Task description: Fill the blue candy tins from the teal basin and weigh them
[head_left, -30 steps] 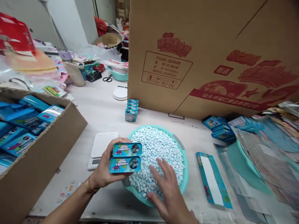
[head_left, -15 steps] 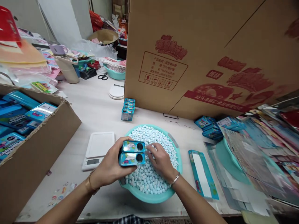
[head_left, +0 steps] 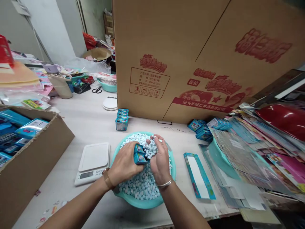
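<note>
A teal basin point(head_left: 171, 173) full of small pale blue and white candies point(head_left: 143, 187) sits at the near edge of the table. My left hand point(head_left: 125, 165) grips two small blue candy boxes point(head_left: 140, 154) over the basin, their open ends turned to the right. My right hand point(head_left: 160, 157) is cupped round a heap of candies, pressed against the boxes' open ends.
A white kitchen scale point(head_left: 92, 162) lies left of the basin, with an open cardboard carton point(head_left: 35, 159) of blue boxes further left. A huge cardboard box point(head_left: 190, 57) stands behind. Stacked blue boxes point(head_left: 121, 119), a flat blue sleeve point(head_left: 197, 175) and printed sheets point(head_left: 250, 149) lie around.
My left hand has tilted the two boxes so their ends face right. My right hand has scooped up candies and lifted them against the boxes. The view has shifted a little.
</note>
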Demonstrator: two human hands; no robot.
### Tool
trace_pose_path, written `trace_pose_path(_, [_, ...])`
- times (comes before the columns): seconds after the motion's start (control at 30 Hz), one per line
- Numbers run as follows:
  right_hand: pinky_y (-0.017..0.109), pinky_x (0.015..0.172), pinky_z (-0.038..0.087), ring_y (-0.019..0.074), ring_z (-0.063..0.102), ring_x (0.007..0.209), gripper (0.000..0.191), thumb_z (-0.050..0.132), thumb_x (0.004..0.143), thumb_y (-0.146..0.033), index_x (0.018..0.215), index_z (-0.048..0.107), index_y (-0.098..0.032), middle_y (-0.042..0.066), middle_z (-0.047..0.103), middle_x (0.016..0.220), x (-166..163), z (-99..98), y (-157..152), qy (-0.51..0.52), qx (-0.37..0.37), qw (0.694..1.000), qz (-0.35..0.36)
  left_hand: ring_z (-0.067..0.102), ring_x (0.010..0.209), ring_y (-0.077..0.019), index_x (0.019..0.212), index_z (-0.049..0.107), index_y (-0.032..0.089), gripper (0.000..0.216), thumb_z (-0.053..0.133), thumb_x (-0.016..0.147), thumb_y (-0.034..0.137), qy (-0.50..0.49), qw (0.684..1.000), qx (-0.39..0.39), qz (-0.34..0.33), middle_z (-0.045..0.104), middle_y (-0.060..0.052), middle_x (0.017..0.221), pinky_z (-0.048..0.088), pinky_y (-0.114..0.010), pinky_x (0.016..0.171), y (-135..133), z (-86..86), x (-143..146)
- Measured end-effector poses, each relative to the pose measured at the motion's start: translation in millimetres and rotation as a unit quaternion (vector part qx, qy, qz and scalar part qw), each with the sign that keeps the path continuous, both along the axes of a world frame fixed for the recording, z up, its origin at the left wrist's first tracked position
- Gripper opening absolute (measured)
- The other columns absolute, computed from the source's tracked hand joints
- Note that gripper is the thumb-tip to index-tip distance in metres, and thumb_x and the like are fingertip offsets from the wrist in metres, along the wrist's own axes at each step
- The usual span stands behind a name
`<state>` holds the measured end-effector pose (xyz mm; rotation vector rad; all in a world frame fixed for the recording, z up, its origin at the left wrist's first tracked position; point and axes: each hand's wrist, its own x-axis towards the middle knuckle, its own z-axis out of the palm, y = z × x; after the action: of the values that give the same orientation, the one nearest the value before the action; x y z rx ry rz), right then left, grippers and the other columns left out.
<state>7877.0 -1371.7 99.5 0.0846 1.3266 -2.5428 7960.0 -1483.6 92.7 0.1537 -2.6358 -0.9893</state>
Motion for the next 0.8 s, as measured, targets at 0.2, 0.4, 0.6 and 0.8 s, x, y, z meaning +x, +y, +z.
trace_pose_path(0.2, [0.034,0.09,0.048,0.0188,0.065,0.094,0.017,0.074,0.08,-0.035,0.089,0.065,-0.023,0.001,0.069,0.09,9,17.5,-1,0.101,0.027,0.994,0.039,0.056,0.121,-0.0324,0.128,0.045,0.019,0.068,0.075,0.069,0.029,0.062,0.997,0.033,0.029,0.058,-0.013,0.128,0.047,-0.05,0.103,4,-10.8,3])
trace_pose_path(0.4, [0.032,0.087,0.047,0.0182,0.064,0.092,0.015,0.074,0.081,-0.034,0.088,0.066,-0.023,0.001,0.07,0.089,13,28.3,4,0.109,0.02,0.991,0.075,0.059,0.119,-0.0332,0.129,0.045,0.019,0.072,0.078,0.066,0.031,0.069,0.996,0.043,0.037,0.06,-0.014,0.128,0.047,-0.051,0.102,9,-15.7,5])
trace_pose_path(0.6, [0.034,0.09,0.046,0.0182,0.063,0.09,0.017,0.076,0.078,-0.035,0.085,0.066,-0.022,0.002,0.069,0.085,11,27.0,9,0.098,0.027,0.991,0.082,0.057,0.12,-0.0334,0.13,0.045,0.019,0.074,0.079,0.065,0.028,0.069,0.996,0.048,0.017,0.059,-0.013,0.128,0.046,-0.052,0.103,3,-17.2,7])
trace_pose_path(0.8, [0.032,0.092,0.046,0.0157,0.063,0.087,0.018,0.077,0.077,-0.033,0.085,0.066,-0.022,-0.001,0.066,0.083,4,22.9,7,0.071,-0.02,0.995,0.061,0.059,0.119,-0.0307,0.131,0.044,0.02,0.075,0.08,0.065,0.025,0.057,0.987,0.147,-0.01,0.059,-0.011,0.129,0.048,-0.048,0.103,-3,-21.7,11])
